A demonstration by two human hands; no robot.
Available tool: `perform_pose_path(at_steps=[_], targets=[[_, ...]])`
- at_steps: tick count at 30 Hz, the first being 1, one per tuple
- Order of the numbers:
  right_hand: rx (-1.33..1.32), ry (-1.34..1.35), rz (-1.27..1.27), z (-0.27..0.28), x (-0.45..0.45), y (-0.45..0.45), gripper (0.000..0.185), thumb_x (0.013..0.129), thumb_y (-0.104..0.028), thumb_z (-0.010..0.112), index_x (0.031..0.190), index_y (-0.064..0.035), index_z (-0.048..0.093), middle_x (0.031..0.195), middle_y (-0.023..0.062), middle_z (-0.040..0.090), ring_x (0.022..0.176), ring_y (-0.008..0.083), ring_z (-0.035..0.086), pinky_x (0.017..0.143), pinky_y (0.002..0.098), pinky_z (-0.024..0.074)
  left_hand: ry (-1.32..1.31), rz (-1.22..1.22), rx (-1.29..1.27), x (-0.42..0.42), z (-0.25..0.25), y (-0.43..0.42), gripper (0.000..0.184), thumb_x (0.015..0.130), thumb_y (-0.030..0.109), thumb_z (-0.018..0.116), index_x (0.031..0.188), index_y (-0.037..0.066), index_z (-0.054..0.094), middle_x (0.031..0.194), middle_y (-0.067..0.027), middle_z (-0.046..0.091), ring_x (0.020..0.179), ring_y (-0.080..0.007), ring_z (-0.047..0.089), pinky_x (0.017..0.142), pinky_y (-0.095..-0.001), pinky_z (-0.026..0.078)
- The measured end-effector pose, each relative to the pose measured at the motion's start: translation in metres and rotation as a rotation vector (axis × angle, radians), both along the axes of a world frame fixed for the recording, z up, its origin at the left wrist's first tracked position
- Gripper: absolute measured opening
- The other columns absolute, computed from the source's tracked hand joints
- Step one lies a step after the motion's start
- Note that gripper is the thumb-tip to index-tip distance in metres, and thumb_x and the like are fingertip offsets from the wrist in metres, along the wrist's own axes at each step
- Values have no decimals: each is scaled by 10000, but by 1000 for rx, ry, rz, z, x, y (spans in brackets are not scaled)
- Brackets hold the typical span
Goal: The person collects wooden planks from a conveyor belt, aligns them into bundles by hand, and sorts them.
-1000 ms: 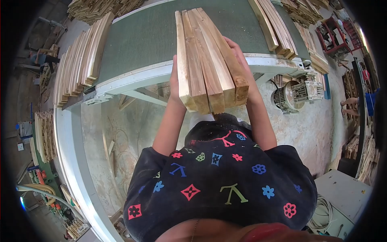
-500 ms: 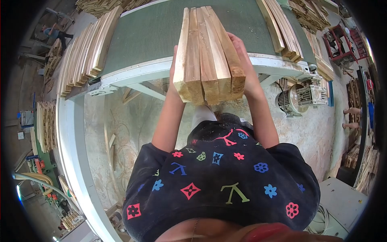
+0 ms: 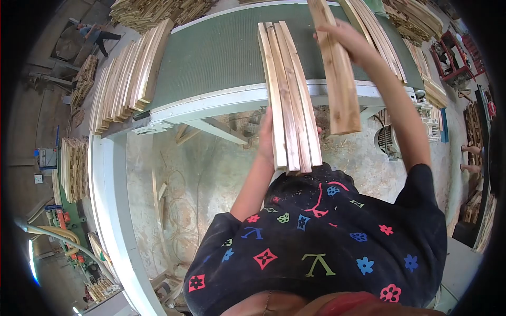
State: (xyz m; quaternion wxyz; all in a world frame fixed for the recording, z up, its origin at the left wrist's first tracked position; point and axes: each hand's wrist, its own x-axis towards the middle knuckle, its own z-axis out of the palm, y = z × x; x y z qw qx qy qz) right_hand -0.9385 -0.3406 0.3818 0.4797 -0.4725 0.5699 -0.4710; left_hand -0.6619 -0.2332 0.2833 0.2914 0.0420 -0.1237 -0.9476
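Observation:
My left hand (image 3: 267,138) is closed around a bundle of wooden strips (image 3: 291,100) from beneath; a fingertip shows at its right side. The strips lie side by side, their near ends over my shirt and their far ends above the green conveyor belt (image 3: 221,58). Up and to the right, my right hand (image 3: 345,41) grips a separate wooden strip (image 3: 342,97) near its far end. That strip is apart from the bundle and slants, with its near end hanging over the belt's front rail.
Stacked strips (image 3: 129,79) stand at the belt's left end, and another row (image 3: 371,39) lies on its right. A white metal frame (image 3: 211,105) edges the belt. A motor (image 3: 389,139) sits below right. A person (image 3: 95,36) is far left.
My right hand has come off the bundle and moved up and right, carrying one wooden strip. The remaining bundle in my left hand has shifted right and closer to my body.

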Motion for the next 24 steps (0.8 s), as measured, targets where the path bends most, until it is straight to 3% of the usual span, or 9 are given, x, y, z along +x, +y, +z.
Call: perform_pose_path(at_steps=[8,10,11,12,13,15,17,21,24], targets=[[-172,928,268,134,12,17,308,780,-142,638,1072,-48,670,1069,141,702,939,292,634,835,343,496,39,7,36,6,-57,5,831,962,651,371,1464,-11,360,1329,-220,544,1158,-348,596,987,-503,499],[-460,1015,219,71,0,1,331,803,-88,628,1134,-94,628,1101,121,675,949,265,644,838,373,513,229,-58,131,2,-69,7,991,879,762,399,1476,-25,322,1306,-201,528,1172,-320,569,985,-524,482],[-586,1025,245,39,-9,-5,164,820,-8,618,960,-82,659,1056,95,670,928,254,656,819,386,530,299,-65,182,-1,-68,9,1048,848,797,411,1488,-26,302,1307,-187,519,1176,-312,560,987,-527,476],[-648,1065,136,12,-9,-1,216,856,54,578,954,-117,666,1326,133,592,1113,307,632,897,388,543,405,-116,311,-2,-80,8,1138,793,848,436,1510,-18,263,1427,-201,441,1294,-344,480,1054,-553,418],[-603,977,171,-5,-5,3,160,907,0,556,931,-114,666,1507,160,434,1236,347,577,989,364,528,256,-75,247,-3,-72,9,1146,791,851,435,1513,-20,255,1457,-209,411,1325,-363,447,1070,-564,397],[-475,799,221,-37,12,16,213,800,106,628,908,-75,657,1507,174,435,1427,325,380,1024,371,486,-36,17,112,-4,-50,12,1164,786,858,433,1520,-24,239,1516,-226,352,1386,-401,380,1103,-586,355],[-285,818,172,-69,41,29,222,863,56,601,1016,-87,674,1522,169,419,1376,342,451,994,375,506,37,7,156,-7,-56,12,1107,809,851,412,1543,44,228,1563,-230,282,1436,-436,287,1131,-612,302],[-42,237,-17,-60,69,70,480,994,-205,521,1443,-69,420,1503,257,400,1298,374,524,1009,421,473,-22,24,133,-11,-59,9,955,874,775,422,1572,161,203,1572,-198,285,1428,-397,318,1149,-603,287],[-40,727,-28,-61,113,91,905,840,-436,684,1483,48,269,1450,354,374,1300,458,466,1046,483,419,-123,-20,233,-14,-84,13,972,821,769,524,1522,129,316,1488,-140,445,1354,-327,455,1120,-549,385]])
